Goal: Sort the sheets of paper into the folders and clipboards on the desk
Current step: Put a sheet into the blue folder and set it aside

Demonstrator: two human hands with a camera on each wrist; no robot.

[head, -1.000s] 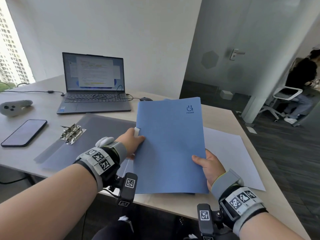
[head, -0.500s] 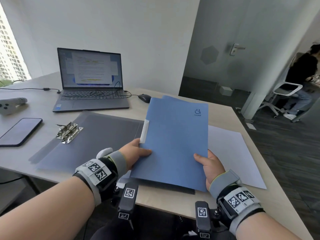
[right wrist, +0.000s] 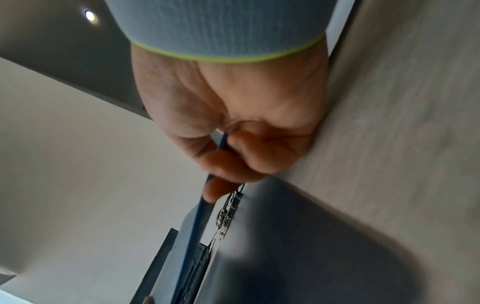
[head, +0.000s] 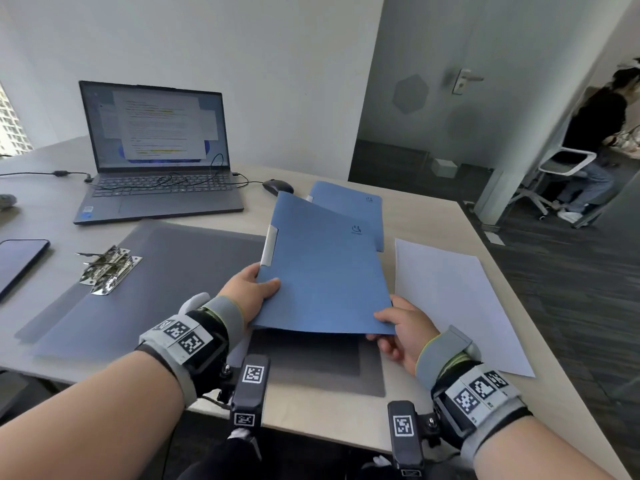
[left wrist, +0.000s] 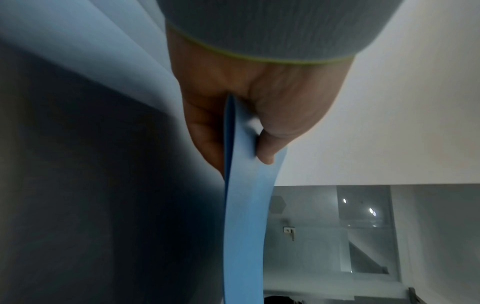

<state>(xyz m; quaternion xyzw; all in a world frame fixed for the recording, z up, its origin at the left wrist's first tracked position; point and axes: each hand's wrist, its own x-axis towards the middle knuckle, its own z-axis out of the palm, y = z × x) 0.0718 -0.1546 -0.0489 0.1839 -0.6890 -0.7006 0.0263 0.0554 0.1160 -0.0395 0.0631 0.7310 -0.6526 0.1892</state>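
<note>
Both forearms extend forward. The left hand (head: 250, 293) pinches the blue folder (head: 325, 282) at its left edge, thumb on top. The right hand (head: 403, 329) pinches its near right corner, fingers beneath.

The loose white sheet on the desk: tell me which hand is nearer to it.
Right. The right hand pinches the blue folder's near corner just beside the white sheet. The left hand grips the folder's opposite edge, a folder's width farther away.
</note>
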